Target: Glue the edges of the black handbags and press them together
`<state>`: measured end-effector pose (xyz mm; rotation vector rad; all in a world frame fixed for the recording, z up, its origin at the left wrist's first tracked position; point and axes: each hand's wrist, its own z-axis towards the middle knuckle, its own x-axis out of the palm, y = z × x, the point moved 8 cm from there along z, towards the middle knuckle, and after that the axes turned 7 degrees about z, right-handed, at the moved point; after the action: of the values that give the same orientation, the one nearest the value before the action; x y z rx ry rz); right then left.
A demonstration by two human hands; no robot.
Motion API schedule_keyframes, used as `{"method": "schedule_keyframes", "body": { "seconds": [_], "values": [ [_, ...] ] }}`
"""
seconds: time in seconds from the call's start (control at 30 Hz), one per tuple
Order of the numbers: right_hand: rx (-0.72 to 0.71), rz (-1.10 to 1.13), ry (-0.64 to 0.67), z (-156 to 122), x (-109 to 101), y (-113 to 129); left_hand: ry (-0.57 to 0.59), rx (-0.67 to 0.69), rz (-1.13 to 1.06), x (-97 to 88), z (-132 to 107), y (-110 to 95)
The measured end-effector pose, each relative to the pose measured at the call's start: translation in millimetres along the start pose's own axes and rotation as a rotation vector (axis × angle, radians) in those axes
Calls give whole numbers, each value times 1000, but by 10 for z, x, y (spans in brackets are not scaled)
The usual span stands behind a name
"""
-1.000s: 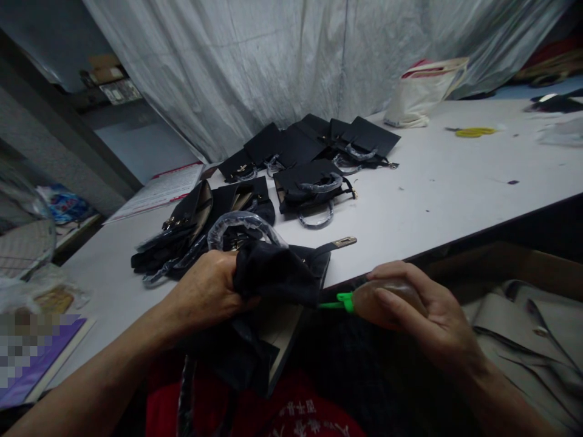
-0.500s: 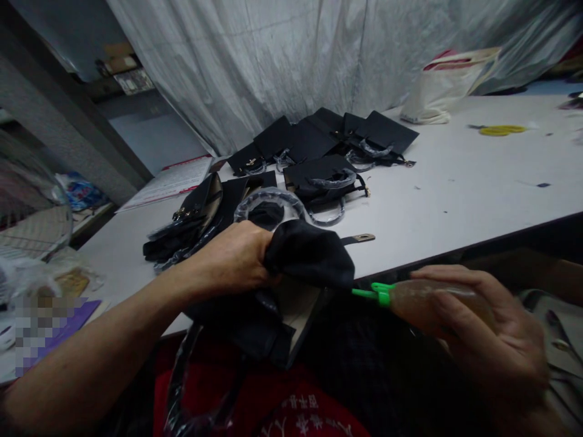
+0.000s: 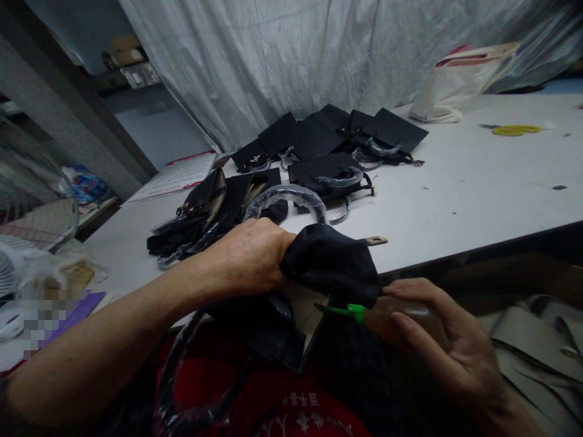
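A black bag (image 3: 262, 331) is at the near edge of the table (image 3: 432, 224), partly over red cloth (image 3: 204, 370) with white characters. The left hand (image 3: 255, 255) grips its bunched dark fabric (image 3: 334, 258); the fingertips are hidden, so what they pinch inside cannot be told. Under the fabric a beige panel (image 3: 307, 309) shows, its far part covered. The right hand (image 3: 449, 340) is wrapped around a brownish bottle (image 3: 405, 321), whose green nozzle (image 3: 355, 312) points at the panel; the dark tip blurs there, and whether it touches is unclear. A plastic-wrapped handle (image 3: 291, 193) rises behind the left hand, and a metal-ended strap (image 3: 377, 241) pokes out past the fabric, the rest of it concealed. Beyond, more black bags (image 3: 314, 136) overlap, too merged to count surely. Yellow-handled scissors (image 3: 519, 130) lie farther right, near a cream sack (image 3: 460, 82). At the right edge, beige pieces (image 3: 528, 346) are cut off.
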<state>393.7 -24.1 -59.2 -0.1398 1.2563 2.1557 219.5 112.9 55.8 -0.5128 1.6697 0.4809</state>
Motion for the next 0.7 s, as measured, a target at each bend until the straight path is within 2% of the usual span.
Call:
{"method": "schedule_keyframes", "body": {
  "seconds": [0.17,0.33,0.7],
  "values": [
    [-41,-21,-79,-90,-37,22,-10,8,-4,2,3,-12],
    [-64,-35,-45,-99,-31,118,-30,19,-29,5,-3,-13],
    [-88,-150,-82,-134,-21,180,-24,40,-83,6,-3,-34]
  ]
}}
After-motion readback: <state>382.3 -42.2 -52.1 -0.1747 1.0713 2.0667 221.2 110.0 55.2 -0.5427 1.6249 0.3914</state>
